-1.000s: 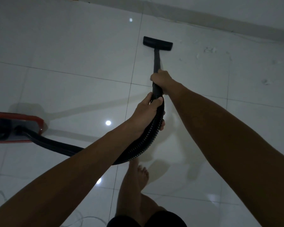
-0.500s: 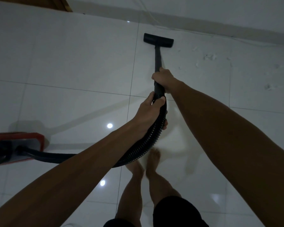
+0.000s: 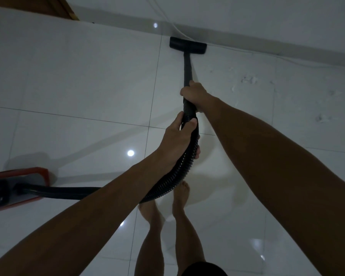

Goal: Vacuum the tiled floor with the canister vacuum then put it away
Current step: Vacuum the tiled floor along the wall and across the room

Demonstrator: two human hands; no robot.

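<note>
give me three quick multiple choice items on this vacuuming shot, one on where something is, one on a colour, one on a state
1. Where is the floor head?
A. by the baseboard
B. under the canister
C. lifted in the air

2. What colour is the canister casing?
A. blue
B. red
C. yellow

3. What does the left hand hold?
A. nothing
B. a white cord
C. the ribbed hose

Key: 1 A, the head sits on the tile next to the baseboard. 2 B, red edges show at the left of the view. 3 C, its grip wraps the hose just below the right hand on the wand.
</note>
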